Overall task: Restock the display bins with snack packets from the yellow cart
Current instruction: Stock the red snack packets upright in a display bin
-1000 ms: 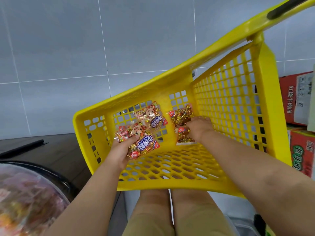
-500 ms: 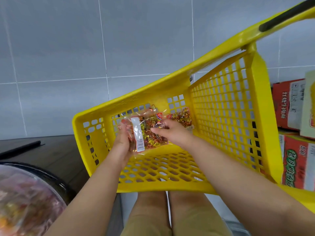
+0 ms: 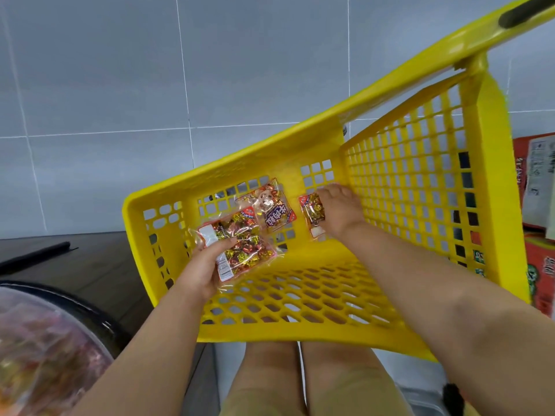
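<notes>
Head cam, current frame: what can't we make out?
Head view only.
Right hand: covers part of the small packet; grip unclear.
Display bin: blurred, cut by left and bottom edges.
Red cartons: cut by right edge.
Back-label packet in left hand: print too small.

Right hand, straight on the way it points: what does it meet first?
The right hand meets the small snack packet it apparently touches; just beyond stands the yellow cart's far wall.
</notes>
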Demonstrator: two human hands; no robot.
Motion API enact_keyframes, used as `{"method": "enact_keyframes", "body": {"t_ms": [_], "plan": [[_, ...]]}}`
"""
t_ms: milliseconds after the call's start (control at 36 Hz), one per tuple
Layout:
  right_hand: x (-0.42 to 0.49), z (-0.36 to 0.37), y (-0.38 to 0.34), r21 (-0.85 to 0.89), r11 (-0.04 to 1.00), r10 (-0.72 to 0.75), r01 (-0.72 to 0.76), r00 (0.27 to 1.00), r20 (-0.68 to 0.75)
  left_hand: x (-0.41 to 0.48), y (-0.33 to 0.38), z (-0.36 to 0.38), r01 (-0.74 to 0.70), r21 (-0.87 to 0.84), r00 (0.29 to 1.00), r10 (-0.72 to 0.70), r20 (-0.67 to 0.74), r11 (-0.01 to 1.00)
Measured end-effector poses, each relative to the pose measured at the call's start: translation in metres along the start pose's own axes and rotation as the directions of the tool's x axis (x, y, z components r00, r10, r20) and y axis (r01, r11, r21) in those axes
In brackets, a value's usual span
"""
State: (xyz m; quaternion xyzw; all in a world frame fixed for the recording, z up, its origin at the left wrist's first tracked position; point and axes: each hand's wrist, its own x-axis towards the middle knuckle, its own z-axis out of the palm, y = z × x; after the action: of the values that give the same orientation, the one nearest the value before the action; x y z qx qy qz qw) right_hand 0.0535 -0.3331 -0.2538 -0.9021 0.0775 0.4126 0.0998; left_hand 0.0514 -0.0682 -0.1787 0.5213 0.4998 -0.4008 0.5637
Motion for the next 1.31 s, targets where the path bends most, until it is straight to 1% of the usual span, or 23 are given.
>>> {"method": "enact_keyframes", "body": {"t_ms": [56, 111, 194, 306, 333, 389, 444, 500, 556, 611, 667, 722, 778, 833, 889, 944, 1000, 1056, 1111, 1194, 1250, 1306], "plan": [[0.004, 0.003, 0.003, -0.136, 0.99, -0.051, 0.046, 0.998, -0.034, 0.001, -0.002, -0.005, 0.002, 0.0, 1.0, -0.002, -0.004, 1.0], [0.006, 0.004, 0.006, -0.192, 0.98, -0.062, 0.049, 0.996, -0.062, 0.003, -0.003, -0.011, -0.011, -0.004, 1.0, 0.011, -0.009, 1.0], [0.007, 0.003, 0.009, -0.21, 0.977, -0.041, 0.027, 0.997, -0.064, 0.004, -0.004, -0.021, -0.046, 0.014, 0.999, 0.046, -0.004, 0.999], [0.007, -0.001, 0.01, -0.097, 0.995, 0.0, 0.0, 1.0, 0.006, 0.001, -0.003, -0.029, -0.071, 0.029, 0.997, 0.071, 0.006, 0.997], [0.007, -0.002, 0.01, -0.103, 0.995, 0.007, -0.005, 1.0, 0.022, 0.001, -0.003, -0.031, -0.07, 0.032, 0.998, 0.07, 0.003, 0.997], [0.008, -0.006, 0.009, -0.196, 0.98, 0.017, -0.014, 1.0, 0.018, -0.001, -0.002, -0.034, -0.072, 0.038, 0.997, 0.072, 0.001, 0.997], [0.007, -0.009, 0.008, -0.296, 0.955, 0.013, -0.017, 1.0, -0.017, -0.002, -0.001, -0.037, -0.08, 0.05, 0.997, 0.079, 0.009, 0.996], [0.008, -0.014, 0.006, -0.325, 0.946, -0.008, -0.001, 1.0, -0.026, -0.003, 0.0, -0.039, -0.082, 0.048, 0.997, 0.082, 0.017, 0.995], [0.008, -0.019, 0.003, -0.286, 0.958, -0.02, 0.029, 0.999, 0.035, -0.004, -0.001, -0.04, -0.083, 0.052, 0.996, 0.082, 0.023, 0.995], [0.006, -0.024, 0.001, -0.208, 0.978, -0.01, 0.032, 0.994, 0.108, -0.005, -0.001, -0.039, -0.088, 0.061, 0.996, 0.087, 0.022, 0.994], [0.001, -0.03, 0.001, -0.069, 0.998, 0.009, 0.001, 0.989, 0.145, -0.006, -0.002, -0.037, -0.091, 0.051, 0.996, 0.091, 0.006, 0.995], [-0.004, -0.037, 0.001, 0.116, 0.992, 0.025, -0.042, 0.989, 0.147, -0.006, -0.003, -0.035, -0.094, 0.045, 0.995, 0.095, -0.025, 0.995], [-0.006, -0.041, -0.001, 0.361, 0.928, 0.043, -0.089, 0.99, 0.131, -0.006, -0.004, -0.032, -0.095, 0.052, 0.994, 0.097, -0.055, 0.994], [-0.007, -0.043, -0.011, 0.596, 0.792, 0.049, -0.134, 0.986, 0.158, -0.006, -0.006, -0.03, -0.093, 0.054, 0.993, 0.096, -0.072, 0.994], [-0.005, -0.039, -0.029, 0.716, 0.683, 0.027, -0.147, 0.984, 0.176, -0.006, -0.01, -0.028, -0.089, 0.043, 0.992, 0.093, -0.085, 0.995], [0.0, -0.03, -0.049, 0.759, 0.643, -0.003, -0.108, 0.99, 0.143, -0.006, -0.013, -0.026, -0.09, 0.027, 0.991, 0.093, -0.101, 0.996], [0.01, -0.019, -0.068, 0.756, 0.649, 0.01, -0.09, 0.994, 0.109, -0.006, -0.017, -0.027, -0.101, 0.012, 0.989, 0.102, -0.106, 0.995], [0.02, -0.011, -0.082, 0.728, 0.675, 0.026, -0.117, 0.991, 0.134, -0.006, -0.018, -0.027, -0.112, -0.006, 0.988, 0.111, -0.104, 0.994], [0.028, -0.005, -0.092, 0.667, 0.733, 0.025, -0.138, 0.984, 0.177, -0.007, -0.019, -0.028, -0.115, -0.013, 0.987, 0.113, -0.113, 0.993], [0.031, 0.004, -0.102, 0.583, 0.805, -0.011, -0.109, 0.98, 0.198, -0.008, -0.019, -0.03, -0.12, -0.048, 0.988, 0.114, -0.108, 0.992], [0.03, 0.009, -0.103, 0.551, 0.829, -0.006, -0.091, 0.985, 0.171, -0.008, -0.019, -0.031, -0.117, -0.052, 0.989, 0.112, -0.097, 0.992], [0.027, 0.012, -0.102, 0.551, 0.833, -0.002, -0.053, 0.995, 0.099, -0.007, -0.019, -0.032, -0.116, -0.042, 0.989, 0.111, -0.1, 0.992]]}}
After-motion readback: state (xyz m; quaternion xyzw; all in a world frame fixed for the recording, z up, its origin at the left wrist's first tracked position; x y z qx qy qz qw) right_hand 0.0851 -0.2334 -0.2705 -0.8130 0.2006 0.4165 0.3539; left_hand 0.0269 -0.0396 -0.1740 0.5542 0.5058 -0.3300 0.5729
